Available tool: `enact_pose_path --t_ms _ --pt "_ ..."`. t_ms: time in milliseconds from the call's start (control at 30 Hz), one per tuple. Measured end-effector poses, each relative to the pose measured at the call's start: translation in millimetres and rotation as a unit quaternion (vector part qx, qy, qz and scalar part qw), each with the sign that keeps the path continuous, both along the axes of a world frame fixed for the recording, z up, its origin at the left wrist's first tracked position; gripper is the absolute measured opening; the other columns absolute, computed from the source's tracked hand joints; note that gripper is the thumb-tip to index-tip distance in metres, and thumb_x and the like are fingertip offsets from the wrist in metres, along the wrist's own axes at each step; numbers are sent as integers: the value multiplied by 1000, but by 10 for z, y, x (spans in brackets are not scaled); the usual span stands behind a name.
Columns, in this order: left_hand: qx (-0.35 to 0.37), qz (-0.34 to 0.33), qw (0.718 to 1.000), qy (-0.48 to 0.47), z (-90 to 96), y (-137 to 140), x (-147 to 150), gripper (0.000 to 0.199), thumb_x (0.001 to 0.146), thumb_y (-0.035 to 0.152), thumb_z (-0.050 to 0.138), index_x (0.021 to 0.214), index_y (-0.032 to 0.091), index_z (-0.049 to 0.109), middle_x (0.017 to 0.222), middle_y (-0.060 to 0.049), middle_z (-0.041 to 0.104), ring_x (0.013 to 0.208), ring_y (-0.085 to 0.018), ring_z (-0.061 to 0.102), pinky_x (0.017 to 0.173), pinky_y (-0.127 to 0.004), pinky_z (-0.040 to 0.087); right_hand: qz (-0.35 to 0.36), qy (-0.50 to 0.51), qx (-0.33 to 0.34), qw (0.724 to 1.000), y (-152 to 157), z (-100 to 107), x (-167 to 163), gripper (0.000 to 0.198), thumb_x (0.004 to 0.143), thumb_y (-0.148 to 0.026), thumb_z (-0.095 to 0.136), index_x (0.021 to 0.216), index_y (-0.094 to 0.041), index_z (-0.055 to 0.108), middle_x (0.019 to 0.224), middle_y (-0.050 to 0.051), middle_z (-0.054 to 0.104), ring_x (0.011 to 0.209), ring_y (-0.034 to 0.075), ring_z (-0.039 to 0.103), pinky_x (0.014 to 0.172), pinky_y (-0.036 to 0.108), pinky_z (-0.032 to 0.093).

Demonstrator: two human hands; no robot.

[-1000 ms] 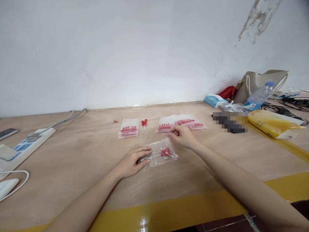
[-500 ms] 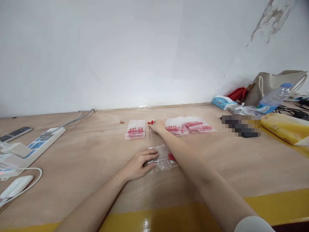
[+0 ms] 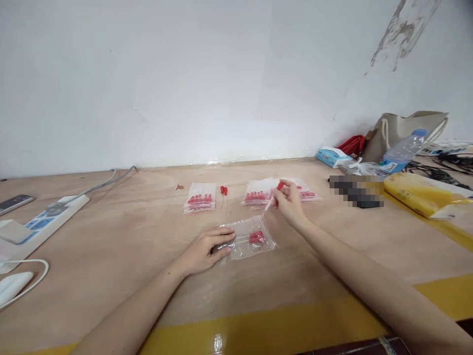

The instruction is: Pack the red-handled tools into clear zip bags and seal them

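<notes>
My left hand rests on the left end of a clear zip bag, fingers and thumb stretched out and apart. Inside the bag lie what look like droppers with red bulbs and thin pale stems. Above the bag's right end, my right hand pinches another red-bulbed dropper, its stem slanting down to the left. Two loose red-ended pieces with thin stems lie beyond the bag. Filled zip bags are piled at the left and, partly behind my right hand, at the right.
At the left lie a power strip with plugs and cables, and a phone. A blue box, a plastic bottle, a beige bag and a yellow packet are at the right. A white wall borders the table's back.
My right hand has come back from the loose red-ended pieces and moved right, now holding one. Two pieces remain in view there. My left hand has stayed on the bag.
</notes>
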State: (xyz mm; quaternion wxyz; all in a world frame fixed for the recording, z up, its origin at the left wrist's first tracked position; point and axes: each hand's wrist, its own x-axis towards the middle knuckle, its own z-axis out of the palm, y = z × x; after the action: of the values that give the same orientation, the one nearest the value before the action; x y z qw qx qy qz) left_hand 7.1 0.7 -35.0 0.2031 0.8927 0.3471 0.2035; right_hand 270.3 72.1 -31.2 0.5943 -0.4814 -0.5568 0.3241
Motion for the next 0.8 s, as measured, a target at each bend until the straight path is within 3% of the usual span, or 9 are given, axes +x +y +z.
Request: enact_pose_path --t_ms 167,333,433,567,700,800 --pt "-7 1 1000 -4 -12 17 -7 35 88 31 48 123 27 51 128 -4 50 119 -21 45 101 -43 36 -40 74 -43 996 -274 -151 227 40 71 -36 54 102 -23 32 60 -8 46 46 10 50 45 23 42" --pt "-5 10 1000 1 0 0 -4 36 88 32 48 123 26 50 128 -4 50 119 -22 45 100 -43 37 23 141 -98 985 -298 -206 54 40 70 -38 57 96 -26 29 66 -6 50 50 12 56 51 29 49" --pt "-6 25 1000 1 21 -20 0 46 87 32 49 131 27 39 129 -4 49 118 -22 46 99 -42 38 78 154 -137 975 -366 -228 -6 35 71 -42 57 91 -25 33 69 -5 53 55 13 59 56 31 51" --pt "-18 28 999 -1 30 -30 6 56 87 32 48 137 28 25 128 -4 50 116 -21 48 95 -39 41 178 33 -145 973 -459 -231 61 33 66 -42 64 81 -20 45 66 -3 56 56 10 55 54 24 46" --pt "-10 26 1000 4 20 -24 8 51 87 32 48 135 27 30 130 -4 48 117 -21 46 98 -39 39 213 -93 -106 967 -426 -203 112 29 63 -38 67 79 -17 55 54 -5 51 47 7 45 45 19 37" --pt "-2 25 1000 4 26 -24 11 48 87 32 48 133 27 35 130 -5 48 117 -22 47 98 -39 39 242 -121 -87 959 -358 -198 59 27 69 -40 62 82 -17 62 65 0 62 54 10 53 50 22 43"
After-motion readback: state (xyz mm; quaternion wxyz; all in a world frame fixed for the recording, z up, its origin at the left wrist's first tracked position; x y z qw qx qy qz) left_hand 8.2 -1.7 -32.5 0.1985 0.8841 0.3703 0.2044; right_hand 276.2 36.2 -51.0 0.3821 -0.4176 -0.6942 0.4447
